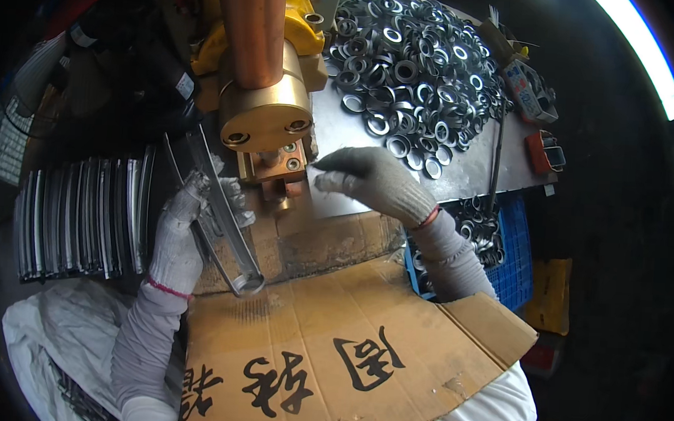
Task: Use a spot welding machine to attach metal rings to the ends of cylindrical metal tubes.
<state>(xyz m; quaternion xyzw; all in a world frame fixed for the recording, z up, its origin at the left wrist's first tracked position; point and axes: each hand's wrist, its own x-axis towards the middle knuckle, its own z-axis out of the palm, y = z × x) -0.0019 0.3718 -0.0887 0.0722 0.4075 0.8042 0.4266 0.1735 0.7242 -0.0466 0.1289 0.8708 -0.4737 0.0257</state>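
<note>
Copper cylinder [252,32] exits the view; metal channel [229,213] partly hides left fingers [238,197].

Left hand [178,239] is gloved and pointing up, fingers curled in a grip, with the left forearm [146,338] coming up pretty steeply behind it. Right hand [381,184] is gloved too, knuckles up and aimed leftward, can't really tell if the fingertips [322,180] meet.

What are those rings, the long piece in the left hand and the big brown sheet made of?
Rings: probably steel, grey and glossy, given bright glints. Long piece in the left hand: likely metal too, smooth, silvery along lit edges. Brown sheet: apparently cardboard, matte, going by its creases and ragged edge.
</note>
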